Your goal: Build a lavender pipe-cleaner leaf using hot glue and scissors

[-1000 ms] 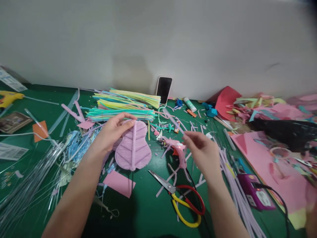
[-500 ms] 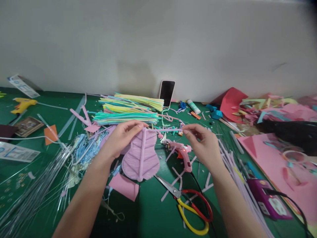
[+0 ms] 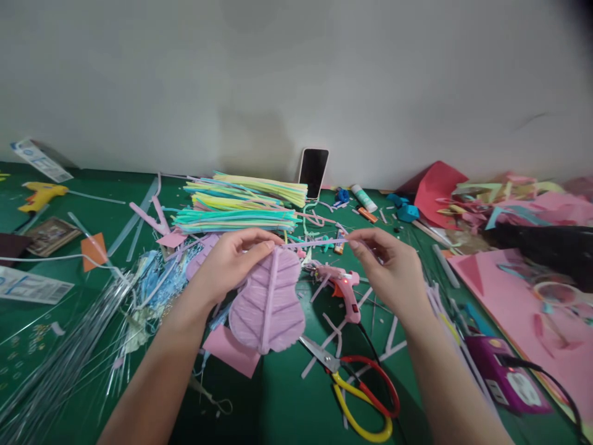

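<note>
My left hand (image 3: pixel 243 256) pinches the top of a lilac leaf-shaped piece (image 3: pixel 285 303), which hangs down with a raised midrib and slanting veins. From its top a thin lilac pipe cleaner (image 3: pixel 317 243) runs to the right, and my right hand (image 3: pixel 384 262) grips the far end between thumb and forefinger. The strip is stretched nearly straight between both hands. Under it lies a pink glue gun (image 3: pixel 340 284) on the green table. Scissors (image 3: pixel 331 361) with red and yellow handles rest open below the glue gun, close to the leaf's lower edge.
Bundles of coloured pipe cleaners (image 3: pixel 241 219) lie behind my hands, near a propped phone (image 3: pixel 314 173). Metallic strands (image 3: pixel 69 358) spread at left, beyond them a yellow glue gun (image 3: pixel 44 196). A purple power box (image 3: pixel 504 374) and pink sheets (image 3: pixel 486 278) sit at right.
The leaf has shifted slightly right and toward me, tilting a little. My right hand has moved slightly right, still holding the strip's end.
</note>
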Demonstrator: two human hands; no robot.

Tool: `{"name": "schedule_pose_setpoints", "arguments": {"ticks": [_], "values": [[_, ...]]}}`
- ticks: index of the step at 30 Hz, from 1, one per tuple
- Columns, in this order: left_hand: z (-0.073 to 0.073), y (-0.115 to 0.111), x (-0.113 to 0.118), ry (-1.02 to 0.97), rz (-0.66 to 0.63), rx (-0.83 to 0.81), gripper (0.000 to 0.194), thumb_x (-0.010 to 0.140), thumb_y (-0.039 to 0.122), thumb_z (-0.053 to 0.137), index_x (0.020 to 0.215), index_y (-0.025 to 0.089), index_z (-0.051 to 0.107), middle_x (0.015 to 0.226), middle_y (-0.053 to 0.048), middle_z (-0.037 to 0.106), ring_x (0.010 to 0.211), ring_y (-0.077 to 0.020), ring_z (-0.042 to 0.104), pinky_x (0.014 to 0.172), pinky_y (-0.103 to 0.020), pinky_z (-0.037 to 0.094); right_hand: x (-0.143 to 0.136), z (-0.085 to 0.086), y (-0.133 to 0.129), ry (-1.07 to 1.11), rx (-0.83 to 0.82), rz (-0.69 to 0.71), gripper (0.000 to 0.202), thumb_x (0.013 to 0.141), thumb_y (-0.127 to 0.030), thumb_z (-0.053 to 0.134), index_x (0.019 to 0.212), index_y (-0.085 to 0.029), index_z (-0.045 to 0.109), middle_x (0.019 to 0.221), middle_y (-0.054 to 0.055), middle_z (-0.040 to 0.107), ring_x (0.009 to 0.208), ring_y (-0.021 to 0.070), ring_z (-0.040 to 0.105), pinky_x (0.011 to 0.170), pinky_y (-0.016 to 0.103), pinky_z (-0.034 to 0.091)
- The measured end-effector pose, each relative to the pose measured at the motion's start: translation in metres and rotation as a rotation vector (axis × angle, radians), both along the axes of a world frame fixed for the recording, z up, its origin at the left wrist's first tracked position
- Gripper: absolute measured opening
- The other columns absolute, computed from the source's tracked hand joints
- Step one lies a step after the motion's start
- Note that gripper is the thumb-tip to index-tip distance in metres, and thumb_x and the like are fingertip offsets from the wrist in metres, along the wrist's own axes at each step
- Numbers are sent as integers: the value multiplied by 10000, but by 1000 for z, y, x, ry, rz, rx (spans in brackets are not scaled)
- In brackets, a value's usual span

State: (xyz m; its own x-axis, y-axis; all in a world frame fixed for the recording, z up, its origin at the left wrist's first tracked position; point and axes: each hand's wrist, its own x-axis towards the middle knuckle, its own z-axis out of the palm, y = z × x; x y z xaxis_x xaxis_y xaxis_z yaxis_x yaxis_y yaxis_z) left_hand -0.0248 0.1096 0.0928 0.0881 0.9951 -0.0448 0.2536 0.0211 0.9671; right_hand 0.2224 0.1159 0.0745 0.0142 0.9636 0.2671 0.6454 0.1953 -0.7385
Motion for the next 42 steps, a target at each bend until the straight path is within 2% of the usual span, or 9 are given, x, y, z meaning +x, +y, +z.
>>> {"name": "schedule_pose_setpoints", "arguments": {"ticks": [9, 15, 21, 26, 29, 32, 35, 40, 42], "values": [[2, 0, 1, 3, -6, -10, 145, 808, 320, 646, 845, 223, 747, 938, -32, 746, 863, -210, 654, 765, -304, 489, -1, 2, -1, -59, 24, 17, 174, 885, -324, 551, 891, -230, 697, 848, 42, 713, 718, 196, 615, 675, 315, 455], [-2, 0, -2, 30, -70, -6, 217, 808, 333, 673, 984, 221, 734, 1012, -39, 741, 881, -210, 657, 745, -288, 483, 1, 4, 3, -105, 68, 28, 168, 886, -290, 547, 903, -234, 704, 897, 43, 722, 727, 195, 624, 690, 322, 461], [-2, 1, -4, 32, -88, 5, 221, 798, 378, 702, 944, 219, 748, 1008, -43, 750, 904, -226, 665, 794, -305, 492, 0, 8, 1, -127, 57, 61, 162, 894, -284, 533, 912, -224, 682, 864, 39, 713, 688, 179, 603, 645, 306, 451], [-1, 1, -2, 39, -85, -6, 218, 794, 391, 707, 923, 220, 748, 1000, -43, 752, 914, -234, 669, 816, -318, 501, -11, 17, -4, -118, 31, 203, 219, 858, -228, 545, 991, -246, 717, 958, 38, 725, 729, 171, 629, 592, 276, 453], [-2, 1, 0, 27, -103, -4, 219, 790, 395, 712, 918, 220, 745, 1004, -47, 748, 931, -236, 666, 836, -324, 503, -22, 24, -5, -71, -11, 305, 224, 875, -269, 559, 1008, -259, 740, 975, 38, 734, 767, 176, 652, 592, 267, 473], [-2, 1, 1, -2, -113, -8, 208, 788, 381, 719, 912, 216, 741, 1005, -47, 744, 945, -228, 662, 846, -315, 501, -29, 28, -3, -27, -80, 376, 231, 895, -287, 552, 1024, -264, 743, 884, 19, 740, 719, 166, 655, 593, 260, 483], [-1, -1, 0, -63, -91, -39, 227, 777, 378, 732, 932, 212, 727, 1016, -42, 738, 906, -206, 664, 805, -293, 504, -26, 32, 0, 36, -142, 376, 256, 904, -299, 524, 1056, -241, 722, 805, 15, 722, 579, 136, 602, 517, 250, 449], [2, -4, 0, -119, -32, -104, 263, 748, 412, 754, 914, 213, 713, 894, -27, 734, 756, -171, 644, 685, -266, 490, -14, 37, 2, 281, -235, 324, 175, 841, -355, 620, 907, -197, 656, 720, 15, 670, 612, 141, 620, 534, 246, 483], [2, -4, 1, -142, -39, -119, 250, 740, 414, 759, 881, 213, 711, 848, -18, 724, 715, -160, 629, 650, -255, 478, -12, 38, 1, 394, -280, 308, 244, 830, -358, 640, 1035, -226, 621, 687, -19, 658, 558, 136, 622, 513, 250, 489]]}}
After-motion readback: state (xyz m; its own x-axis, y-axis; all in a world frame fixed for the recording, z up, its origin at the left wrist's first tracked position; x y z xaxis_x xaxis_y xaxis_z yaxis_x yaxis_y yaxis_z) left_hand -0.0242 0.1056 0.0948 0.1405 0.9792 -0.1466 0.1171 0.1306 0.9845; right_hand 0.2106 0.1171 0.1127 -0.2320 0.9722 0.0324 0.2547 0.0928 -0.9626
